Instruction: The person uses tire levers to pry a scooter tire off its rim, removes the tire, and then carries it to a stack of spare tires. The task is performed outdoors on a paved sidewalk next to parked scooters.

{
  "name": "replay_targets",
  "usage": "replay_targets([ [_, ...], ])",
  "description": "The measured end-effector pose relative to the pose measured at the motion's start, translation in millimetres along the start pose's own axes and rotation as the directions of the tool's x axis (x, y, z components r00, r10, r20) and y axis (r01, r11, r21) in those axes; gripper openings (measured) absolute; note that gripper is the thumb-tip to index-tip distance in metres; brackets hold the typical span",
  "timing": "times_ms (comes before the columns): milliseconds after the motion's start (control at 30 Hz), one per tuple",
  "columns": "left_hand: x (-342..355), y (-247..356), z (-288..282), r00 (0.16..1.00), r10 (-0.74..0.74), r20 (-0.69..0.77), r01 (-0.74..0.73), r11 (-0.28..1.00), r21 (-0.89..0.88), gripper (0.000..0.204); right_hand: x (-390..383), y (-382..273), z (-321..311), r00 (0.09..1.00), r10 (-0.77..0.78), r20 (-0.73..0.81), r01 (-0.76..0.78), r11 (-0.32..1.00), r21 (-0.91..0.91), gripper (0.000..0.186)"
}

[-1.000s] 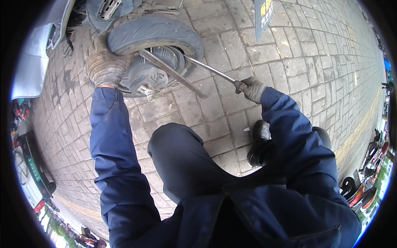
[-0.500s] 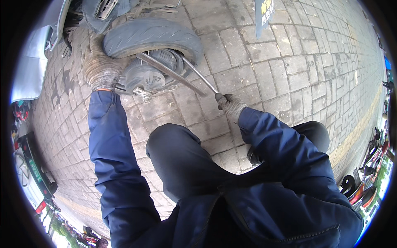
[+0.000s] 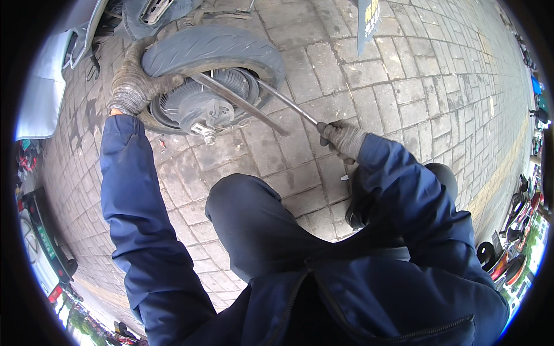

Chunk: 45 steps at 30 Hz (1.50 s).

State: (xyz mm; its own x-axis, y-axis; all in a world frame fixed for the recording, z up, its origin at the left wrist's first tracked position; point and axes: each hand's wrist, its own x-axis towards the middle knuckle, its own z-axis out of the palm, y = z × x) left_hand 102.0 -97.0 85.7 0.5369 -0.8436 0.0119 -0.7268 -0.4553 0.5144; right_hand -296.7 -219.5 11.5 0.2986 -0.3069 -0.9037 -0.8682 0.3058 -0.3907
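In the head view, the wheel [image 3: 203, 111] is lying at 11 o'clock of centre on the paving [image 3: 398, 179], its hub partly covered. The tyre [image 3: 213, 49] is hiding the inner ends of the flat bar [image 3: 245, 105] and the round rod [image 3: 291, 102], both pointing toward 4 o'clock from the wheel. The vehicle parts [image 3: 153, 17] beyond the tyre are being cut off by the upper edge, so their kind is hard to make out.

The gloved left hand [image 3: 137, 83], at 10 o'clock, is gripping the tyre with thumb and fingers spread wide, the thumb lying along its inner edge; some fingers are staying out of sight. The gloved right hand [image 3: 341, 138], at 2 o'clock, is closing tightly around the rod's dark end. The flat bar is sticking out untouched by either hand.

Compared with half a second ago, the right hand is sitting farther toward 2 o'clock, the rod is standing wider of the bar, and the left thumb is showing more clearly.
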Motion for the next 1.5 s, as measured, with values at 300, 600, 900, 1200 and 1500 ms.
replay_targets([
  [300,-1.3,21.7,5.3,0.991,-0.132,0.015,0.127,0.975,0.184,0.099,-27.1,2.8,89.9,0.995,0.097,0.027,-0.097,0.855,0.51,0.049],
  [600,-1.6,43.0,5.2,0.991,-0.131,0.027,0.114,0.93,0.348,0.099,-39.9,-20.9,128.6,0.985,0.122,0.122,-0.172,0.649,0.741,0.041],
  [900,3.5,88.4,18.7,0.992,-0.113,0.054,0.077,0.891,0.447,0.1,-4.8,-76.2,212.0,0.998,-0.025,-0.053,0.058,0.465,0.883,0.034],
  [1200,-1.0,47.7,-0.1,0.927,0.322,0.191,-0.303,0.945,-0.12,0.095,12.3,-27.6,198.6,0.994,-0.086,-0.06,0.095,0.501,0.86,0.034],
  [1500,10.0,68.1,19.5,0.997,0.019,0.078,-0.041,0.952,0.303,0.092,-39.1,-45.1,148.3,0.993,0.008,0.122,-0.114,0.414,0.903,0.027],
])
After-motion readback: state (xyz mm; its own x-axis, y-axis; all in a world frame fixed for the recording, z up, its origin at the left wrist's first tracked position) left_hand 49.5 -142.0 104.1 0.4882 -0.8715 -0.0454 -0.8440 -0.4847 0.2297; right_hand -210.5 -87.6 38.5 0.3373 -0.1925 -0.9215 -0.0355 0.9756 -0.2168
